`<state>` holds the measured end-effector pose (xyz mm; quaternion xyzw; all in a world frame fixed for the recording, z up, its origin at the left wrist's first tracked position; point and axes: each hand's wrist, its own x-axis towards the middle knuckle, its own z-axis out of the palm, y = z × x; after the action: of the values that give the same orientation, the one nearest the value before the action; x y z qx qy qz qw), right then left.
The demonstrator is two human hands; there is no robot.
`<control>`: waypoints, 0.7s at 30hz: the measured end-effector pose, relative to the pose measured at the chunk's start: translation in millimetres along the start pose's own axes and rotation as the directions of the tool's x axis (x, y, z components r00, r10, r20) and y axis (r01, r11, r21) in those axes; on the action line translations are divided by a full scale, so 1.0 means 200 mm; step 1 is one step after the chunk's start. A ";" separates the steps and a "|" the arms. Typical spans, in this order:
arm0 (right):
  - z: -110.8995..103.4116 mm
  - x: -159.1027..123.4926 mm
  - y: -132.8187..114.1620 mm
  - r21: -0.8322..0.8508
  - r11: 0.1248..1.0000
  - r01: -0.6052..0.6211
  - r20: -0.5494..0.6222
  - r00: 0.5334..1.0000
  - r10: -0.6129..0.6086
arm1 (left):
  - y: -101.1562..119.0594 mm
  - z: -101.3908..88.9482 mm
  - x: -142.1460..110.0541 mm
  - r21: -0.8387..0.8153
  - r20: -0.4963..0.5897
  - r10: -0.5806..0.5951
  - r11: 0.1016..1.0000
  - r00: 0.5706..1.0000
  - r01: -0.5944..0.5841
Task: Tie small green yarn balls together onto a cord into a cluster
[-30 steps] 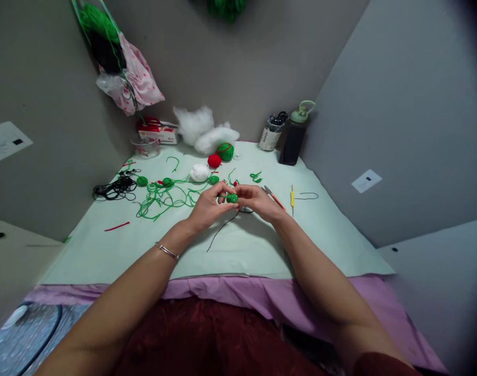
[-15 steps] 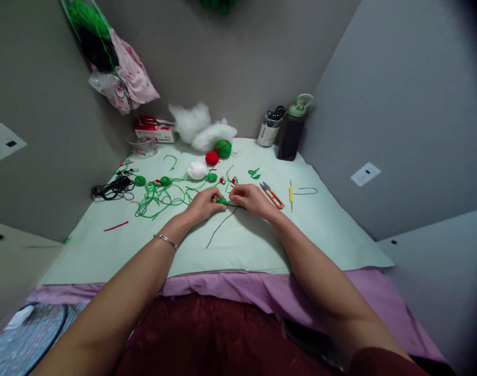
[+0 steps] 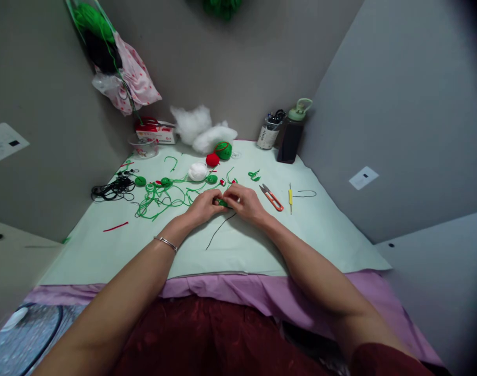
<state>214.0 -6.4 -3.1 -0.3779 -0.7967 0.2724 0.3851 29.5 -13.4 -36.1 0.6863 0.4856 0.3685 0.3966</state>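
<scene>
My left hand [image 3: 203, 206] and my right hand [image 3: 244, 201] meet at the middle of the pale green mat [image 3: 230, 245]. Both pinch a small green crocheted piece [image 3: 222, 202], mostly hidden between the fingers. A thin black thread [image 3: 218, 232] trails from the piece toward me across the mat. My left wrist carries a silver bracelet [image 3: 166, 242]. Tangled green yarn [image 3: 160, 196] lies just left of my left hand. Orange snips [image 3: 272, 197] lie just right of my right hand.
A yellow-handled hook [image 3: 290, 196], white, red and green yarn balls [image 3: 213, 156], white stuffing [image 3: 201, 130], a dark bottle [image 3: 292, 133], a cup of tools [image 3: 267, 133] and a black cord bundle [image 3: 111, 189] surround the work. Grey walls close in on three sides. A bag [image 3: 124, 78] hangs at the upper left.
My hands came down from a raised position to the mat and closed tighter together over the green piece, uncovering the orange snips on the right.
</scene>
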 end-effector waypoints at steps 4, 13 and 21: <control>-0.20 0.05 0.01 0.439 0.898 -0.023 -0.382 0.900 0.210 | 0.05 -0.01 -0.01 -0.154 0.021 -0.015 0.988 1.000 0.018; -0.69 -0.02 0.27 0.741 0.667 -0.084 -0.319 0.829 0.460 | 0.20 -0.12 -0.07 -0.556 0.281 -0.005 0.814 0.960 0.167; -0.41 0.04 0.23 0.721 0.663 -0.203 -0.172 0.874 0.455 | 0.21 -0.11 -0.06 -0.562 0.250 -0.018 0.812 0.968 0.160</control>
<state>295.6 36.6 12.2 -0.3897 -0.4779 0.5426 0.5704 23.3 -30.6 9.6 0.5483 0.3328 0.3962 0.6570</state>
